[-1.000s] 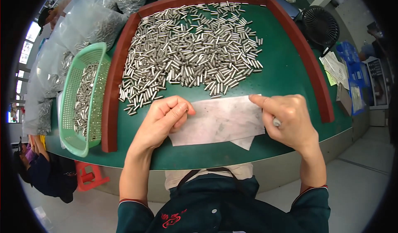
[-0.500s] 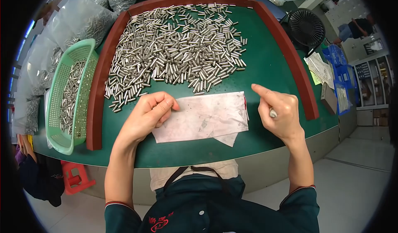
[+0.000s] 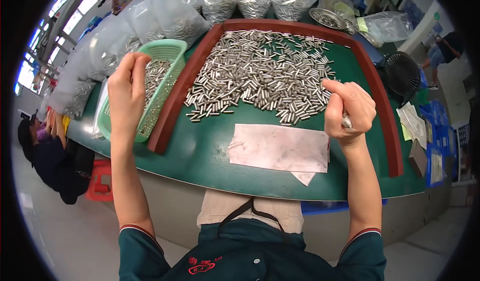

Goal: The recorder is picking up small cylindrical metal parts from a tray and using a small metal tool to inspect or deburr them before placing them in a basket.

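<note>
I saw the cloth [image 3: 277,148] lying flat nearest, within easy reach. The right hand [image 3: 352,110] curled snugly around 1 pale thing [image 3: 346,121]. The left hand [image 3: 128,78], fingers pinched narrow, overlapped the basket [image 3: 166,88]; I couldn't tell whether it held anything. Beyond, a red frame [image 3: 287,26] bordered 3 sides of the metal pins [image 3: 260,73], presumably against rolling.

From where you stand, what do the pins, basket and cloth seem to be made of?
Pins: metal, possibly steel; smooth and silvery, with bright glints.
Basket: probably moulded plastic; pale green, with an even, perforated wall.
Cloth: apparently fabric; matte, smudged, softly creased at one end. Its fibre can't be told.
</note>
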The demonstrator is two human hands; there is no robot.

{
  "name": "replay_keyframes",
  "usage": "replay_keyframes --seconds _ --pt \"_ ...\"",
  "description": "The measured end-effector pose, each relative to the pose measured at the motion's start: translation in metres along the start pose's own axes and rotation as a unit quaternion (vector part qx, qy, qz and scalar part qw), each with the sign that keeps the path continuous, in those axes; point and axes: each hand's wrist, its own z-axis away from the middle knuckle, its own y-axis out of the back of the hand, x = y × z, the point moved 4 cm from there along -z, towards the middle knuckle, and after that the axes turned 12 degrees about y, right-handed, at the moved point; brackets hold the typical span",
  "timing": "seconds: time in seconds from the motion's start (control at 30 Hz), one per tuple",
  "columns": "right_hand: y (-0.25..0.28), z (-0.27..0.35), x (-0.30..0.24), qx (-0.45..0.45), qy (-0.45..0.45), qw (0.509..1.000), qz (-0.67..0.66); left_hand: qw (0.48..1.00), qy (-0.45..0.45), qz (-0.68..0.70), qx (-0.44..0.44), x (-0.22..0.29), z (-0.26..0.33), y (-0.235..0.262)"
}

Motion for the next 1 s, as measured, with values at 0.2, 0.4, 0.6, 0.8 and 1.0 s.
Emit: replay_keyframes --seconds 0.2,0.4,0.6,0.8,1.0 --pt "-0.011 0.018 0.001 -0.028 0.002 0.999 -0.030 0.961 -0.051 -0.255 -0.096 -0.066 -0.024 -0.004" --pt "0.004 0.022 0.005 -0.030 -0.006 0.999 -0.040 0.974 -0.160 -0.031 -0.156 0.024 0.026 -0.070" --pt "-0.003 0.030 -0.004 -0.028 -0.021 0.998 -0.059 0.941 -0.169 -0.143 -0.257 0.028 0.068 -0.121" --pt "-0.010 0.022 -0.016 -0.027 -0.027 0.996 -0.084 0.950 -0.200 -0.111 -0.214 0.020 0.069 -0.120" --pt "-0.019 0.025 -0.014 -0.002 -0.081 0.985 -0.149 0.968 -0.109 0.073 -0.213 0.028 0.059 -0.126"
